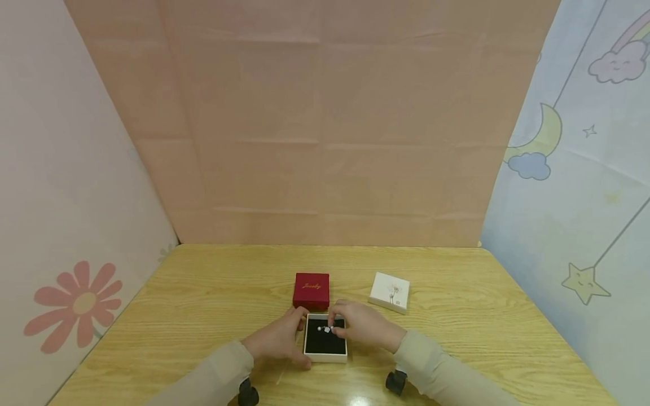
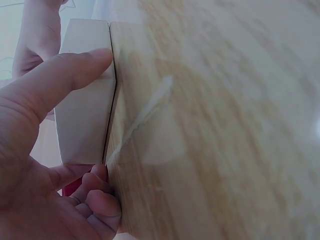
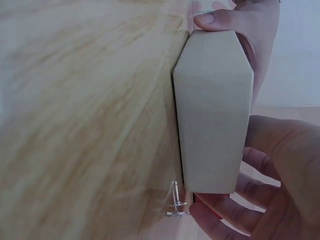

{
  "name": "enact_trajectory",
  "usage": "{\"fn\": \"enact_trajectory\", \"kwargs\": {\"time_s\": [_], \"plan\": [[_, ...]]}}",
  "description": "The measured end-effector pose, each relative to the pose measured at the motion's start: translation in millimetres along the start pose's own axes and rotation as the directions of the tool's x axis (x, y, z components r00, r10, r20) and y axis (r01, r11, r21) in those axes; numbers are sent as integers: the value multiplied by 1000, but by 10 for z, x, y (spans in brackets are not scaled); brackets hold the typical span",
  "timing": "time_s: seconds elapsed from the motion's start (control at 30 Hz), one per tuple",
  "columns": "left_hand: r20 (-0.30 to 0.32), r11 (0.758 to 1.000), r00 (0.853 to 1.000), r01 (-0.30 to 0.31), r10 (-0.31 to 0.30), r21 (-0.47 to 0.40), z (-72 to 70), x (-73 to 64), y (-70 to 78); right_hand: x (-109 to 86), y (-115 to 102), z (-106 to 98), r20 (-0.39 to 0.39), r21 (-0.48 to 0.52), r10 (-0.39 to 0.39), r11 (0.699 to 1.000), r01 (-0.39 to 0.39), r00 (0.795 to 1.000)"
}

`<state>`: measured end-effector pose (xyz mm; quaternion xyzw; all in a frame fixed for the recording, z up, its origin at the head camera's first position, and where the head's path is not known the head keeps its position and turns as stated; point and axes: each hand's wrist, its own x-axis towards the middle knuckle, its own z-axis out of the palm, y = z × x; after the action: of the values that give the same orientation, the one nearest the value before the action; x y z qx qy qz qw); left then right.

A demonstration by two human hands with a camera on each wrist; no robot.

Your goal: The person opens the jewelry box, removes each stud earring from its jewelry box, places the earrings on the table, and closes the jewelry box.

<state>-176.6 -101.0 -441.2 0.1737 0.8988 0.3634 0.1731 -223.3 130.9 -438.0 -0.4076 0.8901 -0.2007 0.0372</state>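
Observation:
A white open box (image 1: 325,357) with a black insert (image 1: 325,342) lies near the table's front. My left hand (image 1: 279,338) grips it from the left, thumb at the front corner and fingers at the back; the left wrist view shows the thumb (image 2: 87,67) on the pale side wall. Over the insert, my right hand (image 1: 363,322) reaches in from the right and pinches a small piece of jewellery (image 1: 327,329) with white bead-like parts. Its full shape is too small to tell. In the right wrist view the box wall (image 3: 215,115) hides the fingertips' work.
A closed red box (image 1: 311,288) with gold lettering stands just behind the white box. Behind the right hand lies a white lid (image 1: 390,291) with a flower print. A small clear, shiny object (image 3: 176,202) is on the wooden table by the box's far corner.

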Motion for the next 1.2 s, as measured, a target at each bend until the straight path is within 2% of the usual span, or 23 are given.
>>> {"fn": "enact_trajectory", "kwargs": {"time_s": [0.2, 0.3, 0.5, 0.63, 0.77, 0.93, 1.03, 1.2], "plan": [[-5, 1000, 1000, 4, -4, -8, -3, 1, -3, 3, -15, -48, -13, 59, 29, 998, -28, 999], [-11, 1000, 1000, 3, -3, -17, 2, -5, -8, -6, -25, -92, -25, 141, 27, 990, -23, 999], [-20, 1000, 1000, -14, 14, -18, 12, -7, -19, -52, -31, -224, -60, 329, -14, 944, 33, 998], [-25, 1000, 1000, -8, 8, -5, 16, -5, -23, -115, -25, -336, -73, 391, -13, 919, 40, 997], [-24, 1000, 1000, -2, 2, -2, 14, 1, -26, -205, 11, -428, -95, 415, 3, 909, 37, 995], [-16, 1000, 1000, 5, -5, -8, 11, 8, -29, -329, 100, -501, -115, 412, 11, 911, 38, 993], [-15, 1000, 1000, 14, -14, -8, 12, 12, -26, -395, 175, -506, -97, 418, 15, 908, 27, 995], [-13, 1000, 1000, 20, -20, -11, 16, 15, -24, -504, 274, -450, -18, 449, 36, 893, -24, 999]]}}
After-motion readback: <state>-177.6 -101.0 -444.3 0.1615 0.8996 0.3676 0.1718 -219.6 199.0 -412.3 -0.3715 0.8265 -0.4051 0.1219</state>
